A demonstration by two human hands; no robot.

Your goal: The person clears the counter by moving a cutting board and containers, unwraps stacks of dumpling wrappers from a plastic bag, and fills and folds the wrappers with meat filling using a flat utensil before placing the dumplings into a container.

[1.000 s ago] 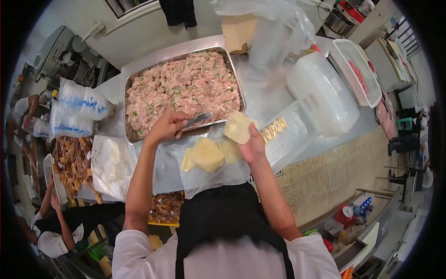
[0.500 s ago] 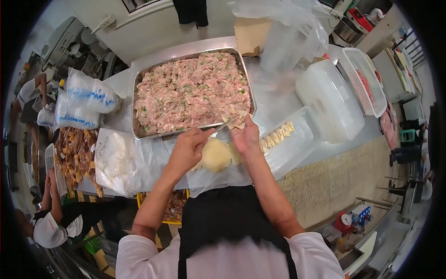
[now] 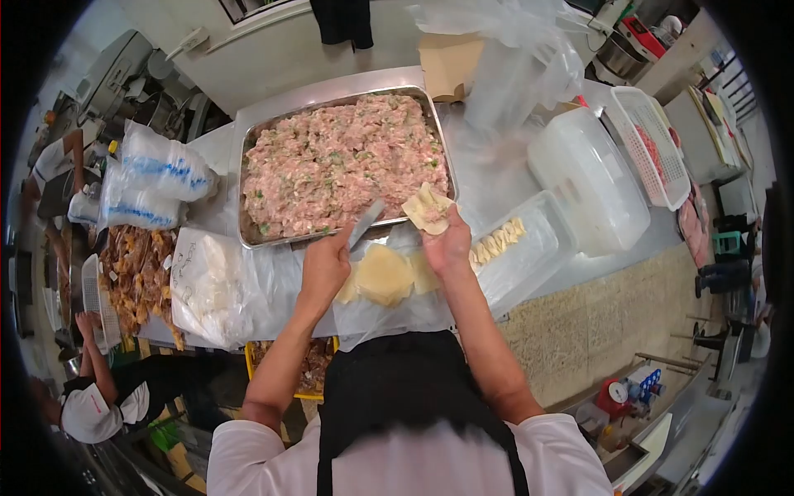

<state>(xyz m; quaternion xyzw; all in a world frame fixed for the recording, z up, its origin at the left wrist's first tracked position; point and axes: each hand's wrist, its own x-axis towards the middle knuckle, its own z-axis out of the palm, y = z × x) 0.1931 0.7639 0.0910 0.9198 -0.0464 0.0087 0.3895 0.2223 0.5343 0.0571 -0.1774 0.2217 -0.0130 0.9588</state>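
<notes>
My left hand (image 3: 327, 258) grips a flat metal spatula (image 3: 365, 223), its blade angled up at the near edge of the meat tray. On the fingers of my right hand (image 3: 447, 242) rests a thin dumpling wrapper (image 3: 428, 208) with a little filling on it. The steel tray (image 3: 452, 172) in front of me is full of minced meat (image 3: 339, 161) flecked with green. Between my wrists lies a stack of pale wrappers (image 3: 382, 274) on plastic film. Folded dumplings (image 3: 498, 241) sit in a row in a clear container (image 3: 542, 240) right of my right hand.
Left are bagged white containers (image 3: 161, 169), a marked white bag (image 3: 207, 285) and dark browned meat pieces (image 3: 136, 273). Right stand a translucent plastic bin (image 3: 589, 178) and a white basket (image 3: 649, 149). Another person (image 3: 95, 405) stands at lower left.
My left hand has drawn the spatula away from the wrapper, to the left and down. The wrapper in my right hand now lies more spread out.
</notes>
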